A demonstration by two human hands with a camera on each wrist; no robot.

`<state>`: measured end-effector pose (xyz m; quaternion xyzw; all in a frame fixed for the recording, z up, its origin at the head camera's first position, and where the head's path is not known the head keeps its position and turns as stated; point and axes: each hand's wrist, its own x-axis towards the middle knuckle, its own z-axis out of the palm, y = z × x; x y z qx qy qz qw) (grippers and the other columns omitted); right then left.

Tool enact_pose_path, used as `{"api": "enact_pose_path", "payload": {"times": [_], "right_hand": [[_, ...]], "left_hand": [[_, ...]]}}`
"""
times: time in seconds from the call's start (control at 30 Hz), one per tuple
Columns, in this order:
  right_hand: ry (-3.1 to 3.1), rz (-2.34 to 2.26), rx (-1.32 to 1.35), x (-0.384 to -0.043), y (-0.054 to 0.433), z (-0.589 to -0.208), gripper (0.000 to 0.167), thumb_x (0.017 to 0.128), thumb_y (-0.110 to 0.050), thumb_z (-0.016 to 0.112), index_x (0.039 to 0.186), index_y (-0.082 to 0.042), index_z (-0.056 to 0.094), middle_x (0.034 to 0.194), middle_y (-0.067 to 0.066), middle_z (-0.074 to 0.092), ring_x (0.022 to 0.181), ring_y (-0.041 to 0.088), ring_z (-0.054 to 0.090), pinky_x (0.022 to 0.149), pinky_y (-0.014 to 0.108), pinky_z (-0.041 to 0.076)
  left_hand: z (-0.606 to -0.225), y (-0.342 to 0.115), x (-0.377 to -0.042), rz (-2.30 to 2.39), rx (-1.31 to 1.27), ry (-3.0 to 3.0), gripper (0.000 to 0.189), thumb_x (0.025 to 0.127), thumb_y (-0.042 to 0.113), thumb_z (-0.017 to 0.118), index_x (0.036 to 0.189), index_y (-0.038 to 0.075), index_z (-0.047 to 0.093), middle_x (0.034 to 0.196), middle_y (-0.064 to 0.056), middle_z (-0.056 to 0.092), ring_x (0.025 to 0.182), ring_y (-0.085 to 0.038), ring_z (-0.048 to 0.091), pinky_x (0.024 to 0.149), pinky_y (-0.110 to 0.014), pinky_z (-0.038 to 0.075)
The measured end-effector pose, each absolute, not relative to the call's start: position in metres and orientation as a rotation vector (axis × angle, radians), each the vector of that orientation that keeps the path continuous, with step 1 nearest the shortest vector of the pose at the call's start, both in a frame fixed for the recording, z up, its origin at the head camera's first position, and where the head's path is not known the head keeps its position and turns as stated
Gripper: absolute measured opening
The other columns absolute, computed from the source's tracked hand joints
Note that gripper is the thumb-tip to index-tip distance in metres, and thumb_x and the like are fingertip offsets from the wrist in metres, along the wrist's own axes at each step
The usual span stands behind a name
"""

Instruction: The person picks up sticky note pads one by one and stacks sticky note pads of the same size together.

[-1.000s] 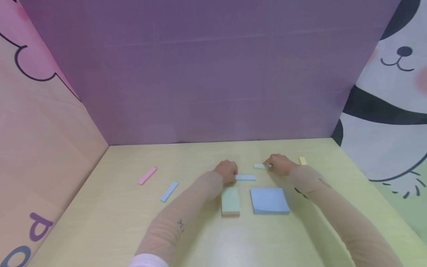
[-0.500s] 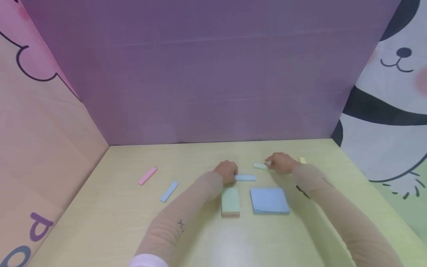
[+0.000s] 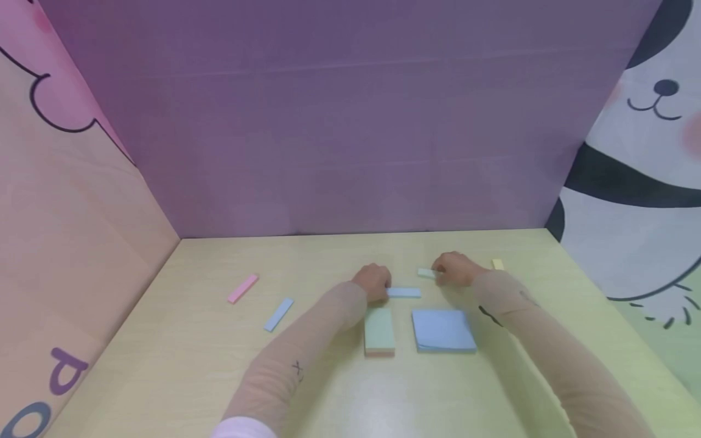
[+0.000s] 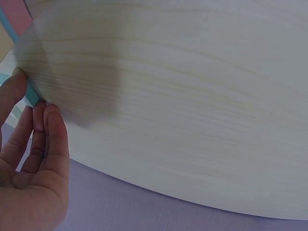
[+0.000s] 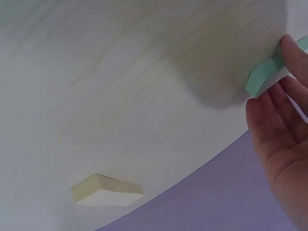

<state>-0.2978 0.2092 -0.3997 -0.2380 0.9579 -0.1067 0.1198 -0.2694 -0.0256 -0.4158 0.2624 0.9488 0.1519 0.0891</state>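
My left hand (image 3: 372,282) pinches the left end of a narrow blue sticky-note pad (image 3: 404,293) lying on the table. In the left wrist view, the thumb and fingertips meet the blue pad's end (image 4: 32,95). Farther right, my right hand (image 3: 457,269) holds the right end of a narrow green sticky-note pad (image 3: 426,273). The right wrist view shows thumb and fingers on either side of that green pad (image 5: 263,76). Nearer me lie a thicker oblong green pad (image 3: 379,331) and a square blue pad (image 3: 443,330), side by side and apart.
A narrow pink pad (image 3: 243,289) and another narrow blue pad (image 3: 279,314) lie slanted at the left of the table (image 3: 164,365). Beyond my right wrist is a small yellow pad (image 3: 497,264). A purple wall (image 3: 350,121) stands behind the table.
My right hand drew back slightly to the right with its forefinger raised, then came back left and closed its fingers on the narrow green pad. The left hand stays put.
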Motion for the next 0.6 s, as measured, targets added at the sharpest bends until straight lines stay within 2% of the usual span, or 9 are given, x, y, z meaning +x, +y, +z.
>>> {"api": "enact_pose_path", "payload": {"times": [0.1,0.6], "right_hand": [[2.806,-0.273,-0.687,-0.2982,0.2079,-0.4004,0.017,0.079,-0.007,0.065,0.094,0.000,0.067,0.088,0.011,0.067,0.080,0.023,0.059,0.077,0.041,0.048],[2.784,-0.288,-0.666,-0.2977,0.2092,-0.4058,0.021,0.082,-0.005,0.061,0.101,0.004,0.063,0.101,0.018,0.065,0.095,0.032,0.058,0.086,0.045,0.046]], "left_hand": [[-0.4156,-0.0255,-0.2689,0.450,0.784,2.830,0.019,0.072,0.011,0.069,0.091,0.009,0.069,0.090,-0.003,0.067,0.083,-0.018,0.058,0.077,-0.027,0.048],[-0.4156,-0.0254,-0.2690,0.477,0.770,2.811,0.018,0.071,0.010,0.070,0.089,0.010,0.071,0.090,-0.002,0.068,0.083,-0.018,0.059,0.079,-0.026,0.048]]}}
